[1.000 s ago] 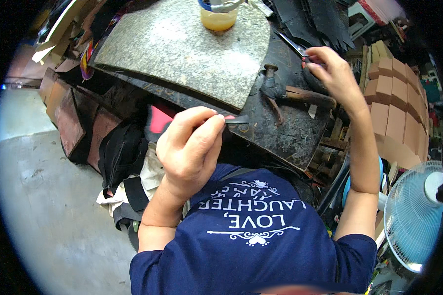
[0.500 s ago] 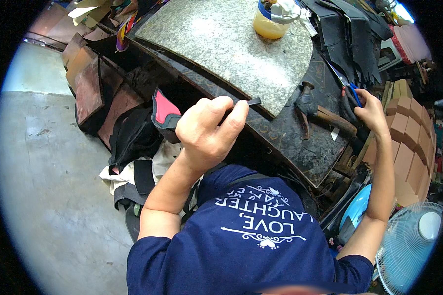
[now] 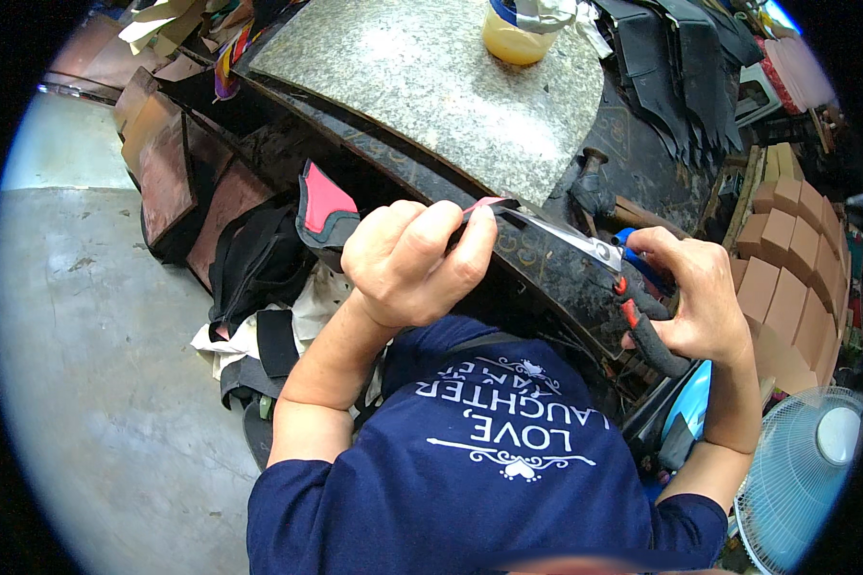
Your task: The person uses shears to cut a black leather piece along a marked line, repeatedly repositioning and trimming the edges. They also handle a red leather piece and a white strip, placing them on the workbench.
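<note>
My left hand is closed on a black piece with a pink panel, perhaps fabric or leather. Its broad end shows left of my fist. A narrow black and pink tip pokes out beyond my thumb. My right hand grips a pair of scissors with padded black handles, bits of red and some blue by the fingers. The handles stand spread apart. The blades point left and reach that narrow tip; whether they touch it I cannot tell.
A grey speckled slab lies on the dark worktable, with a yellowish tub on it. A hammer rests beside the slab. Black sheets lie behind it. At right are stacked brown blocks and a fan.
My right hand has lifted the scissors off the table and brought them left and nearer, up to the piece in my left hand. The left hand has hardly moved.
</note>
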`<action>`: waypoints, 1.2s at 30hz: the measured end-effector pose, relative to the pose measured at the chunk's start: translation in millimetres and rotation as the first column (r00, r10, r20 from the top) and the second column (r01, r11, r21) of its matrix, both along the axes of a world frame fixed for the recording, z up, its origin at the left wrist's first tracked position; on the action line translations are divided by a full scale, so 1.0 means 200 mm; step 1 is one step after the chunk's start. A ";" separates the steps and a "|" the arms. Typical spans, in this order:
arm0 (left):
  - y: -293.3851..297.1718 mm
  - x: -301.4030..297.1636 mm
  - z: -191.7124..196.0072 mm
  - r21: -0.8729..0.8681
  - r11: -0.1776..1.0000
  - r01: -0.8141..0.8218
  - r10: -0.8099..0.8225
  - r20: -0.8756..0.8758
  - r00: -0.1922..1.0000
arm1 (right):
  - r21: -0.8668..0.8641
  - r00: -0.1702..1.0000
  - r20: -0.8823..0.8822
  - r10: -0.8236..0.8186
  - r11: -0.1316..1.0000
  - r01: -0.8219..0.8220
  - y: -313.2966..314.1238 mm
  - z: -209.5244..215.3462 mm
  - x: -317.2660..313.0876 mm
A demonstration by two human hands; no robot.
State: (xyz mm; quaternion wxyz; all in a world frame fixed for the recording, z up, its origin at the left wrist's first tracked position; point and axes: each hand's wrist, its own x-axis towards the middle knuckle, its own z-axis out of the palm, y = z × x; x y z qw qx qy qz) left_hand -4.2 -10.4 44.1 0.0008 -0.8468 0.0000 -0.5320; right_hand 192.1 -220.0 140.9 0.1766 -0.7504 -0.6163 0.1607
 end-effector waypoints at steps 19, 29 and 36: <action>-0.05 0.00 0.01 -0.167 0.985 0.029 -0.039 -0.056 0.998 | 0.072 0.993 0.102 -0.055 0.996 0.047 -0.04 0.01 -0.01; -0.09 0.02 0.01 -0.261 0.965 0.042 -0.048 -0.019 0.999 | 0.085 0.986 0.160 -0.054 0.996 0.041 -0.06 0.00 -0.02; -0.11 0.03 0.01 -0.308 0.950 0.054 -0.050 0.021 0.999 | -0.038 0.989 -0.101 -0.105 0.994 0.101 -0.06 -0.01 -0.03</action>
